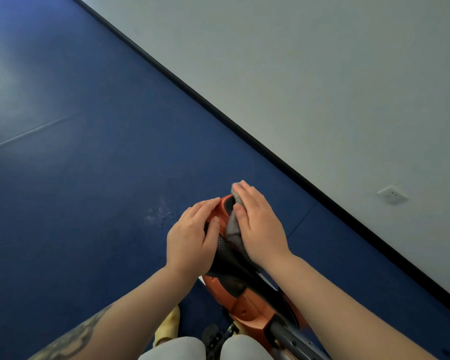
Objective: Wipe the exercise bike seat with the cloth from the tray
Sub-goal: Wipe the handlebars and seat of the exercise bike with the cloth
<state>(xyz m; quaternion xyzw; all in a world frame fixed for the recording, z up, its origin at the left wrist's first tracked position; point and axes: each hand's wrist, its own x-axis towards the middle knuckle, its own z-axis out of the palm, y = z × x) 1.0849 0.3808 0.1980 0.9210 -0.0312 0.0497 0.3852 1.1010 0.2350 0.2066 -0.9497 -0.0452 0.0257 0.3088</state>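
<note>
The exercise bike seat [225,252] is black with orange trim and sits low in the middle of the view. My right hand [257,224] lies flat on a grey cloth [233,229], pressing it onto the right side of the seat. The cloth's edges show at my fingertips and under my thumb. My left hand [192,237] rests on the seat's left side, fingers curled over the orange edge. No tray is in view.
The orange bike frame [247,305] and its grey post [291,339] run toward the bottom right. Blue floor [89,152] spreads to the left. A pale wall [322,74] with a black skirting and a socket [392,194] stands to the right. My knees are at the bottom edge.
</note>
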